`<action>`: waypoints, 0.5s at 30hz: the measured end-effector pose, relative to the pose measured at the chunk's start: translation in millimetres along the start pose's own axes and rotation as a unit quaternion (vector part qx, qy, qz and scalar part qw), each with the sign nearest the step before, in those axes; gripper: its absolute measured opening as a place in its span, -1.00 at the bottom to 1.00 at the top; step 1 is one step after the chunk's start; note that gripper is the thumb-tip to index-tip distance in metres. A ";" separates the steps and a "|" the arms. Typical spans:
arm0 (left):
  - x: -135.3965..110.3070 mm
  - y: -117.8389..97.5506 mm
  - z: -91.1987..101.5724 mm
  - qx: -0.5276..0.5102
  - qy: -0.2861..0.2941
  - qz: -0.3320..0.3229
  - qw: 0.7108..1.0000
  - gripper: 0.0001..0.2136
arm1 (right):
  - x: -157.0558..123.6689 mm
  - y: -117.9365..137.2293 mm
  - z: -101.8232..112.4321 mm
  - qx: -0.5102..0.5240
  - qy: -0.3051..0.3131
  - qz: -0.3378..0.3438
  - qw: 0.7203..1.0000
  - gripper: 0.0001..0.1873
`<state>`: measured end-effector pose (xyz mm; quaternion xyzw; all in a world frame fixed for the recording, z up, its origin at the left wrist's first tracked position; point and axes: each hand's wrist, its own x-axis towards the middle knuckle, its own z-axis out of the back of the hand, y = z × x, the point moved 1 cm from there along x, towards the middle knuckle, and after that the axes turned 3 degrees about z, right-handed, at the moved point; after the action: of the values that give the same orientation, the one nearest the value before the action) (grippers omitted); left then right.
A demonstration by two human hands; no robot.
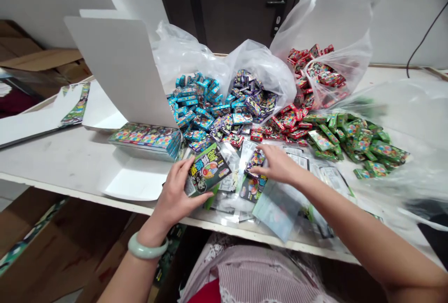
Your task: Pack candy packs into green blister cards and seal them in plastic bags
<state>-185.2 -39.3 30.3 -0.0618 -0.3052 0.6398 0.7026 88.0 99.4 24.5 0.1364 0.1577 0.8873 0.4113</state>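
My left hand [182, 191] is closed on a black printed packet [210, 170] with a green edge and bright lettering, held by its left side. In my right hand [278, 163], thumb and fingers pinch a small purple box [255, 159]. That box is above another dark printed packet [252, 186] with clear plastic around it. More flat clear-and-black packets [324, 181] are spread under and beside my right forearm. Just beyond my hands lie heaps of small boxes: blue ones [198, 95], purple ones [250, 93], red ones [290, 118] and green ones [364, 139].
Clear plastic bags [350, 27] stand behind the heaps. To the left, a white carton [136, 181] with a raised lid [122, 69] holds a row of colourful packs [147, 136]. Cardboard boxes [70, 237] sit below the table's front edge [87, 198]. A dark door [231, 9] is behind.
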 end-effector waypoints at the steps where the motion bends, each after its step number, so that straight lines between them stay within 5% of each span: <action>1: -0.4 -0.4 0.4 0.001 0.002 -0.002 1.000 -0.19 | -9.0 1.9 -6.6 -0.008 0.004 -0.016 1.000 -0.27; 5: 0.0 -4.2 -1.6 0.005 0.021 -0.023 0.999 -0.16 | -26.2 5.8 -10.1 0.014 -0.054 -0.011 0.998 -0.33; 9: -0.5 -10.4 -5.0 0.025 0.053 -0.055 0.997 -0.12 | -32.6 13.0 32.4 0.045 -0.176 0.071 0.981 -0.32; 15: 0.6 -20.2 -8.2 0.015 0.082 -0.107 0.991 -0.09 | -40.5 37.4 69.4 -0.014 0.048 0.241 0.969 -0.29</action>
<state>-163.6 -39.8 33.6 -0.0705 -0.2421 0.5586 0.7902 113.4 56.9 98.0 0.1218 0.1271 0.9680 0.1789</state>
